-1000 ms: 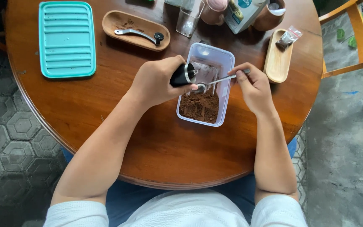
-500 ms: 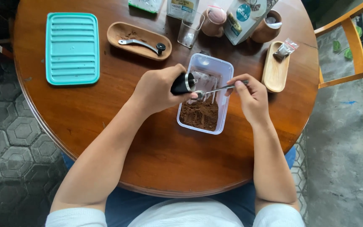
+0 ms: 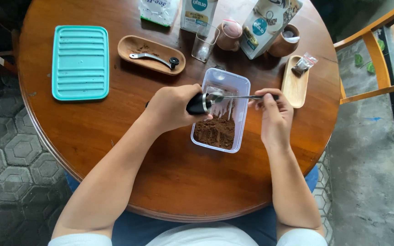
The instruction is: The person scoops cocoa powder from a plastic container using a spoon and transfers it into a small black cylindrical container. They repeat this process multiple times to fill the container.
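My left hand (image 3: 172, 108) grips a black cylindrical grinder (image 3: 199, 103) tipped on its side, its open mouth over a clear plastic tub (image 3: 241, 86). Brown ground powder (image 3: 214, 132) lies piled in the near half of the tub. My right hand (image 3: 273, 115) pinches the handle of a metal spoon (image 3: 233, 96). The spoon's bowl sits at the grinder's mouth, above the tub.
On the round wooden table (image 3: 169, 182) lie a teal ribbed lid (image 3: 80, 62), a wooden tray with a metal crank handle (image 3: 153, 57), a glass tumbler (image 3: 204, 44), several bags and cups at the back, and a small wooden tray holding a packet (image 3: 295, 82). A wooden chair (image 3: 375, 54) stands at right.
The spoon has moved up from the powder to the grinder's mouth, and my right hand has shifted slightly right. The view has tilted, so the table sits lower in frame.
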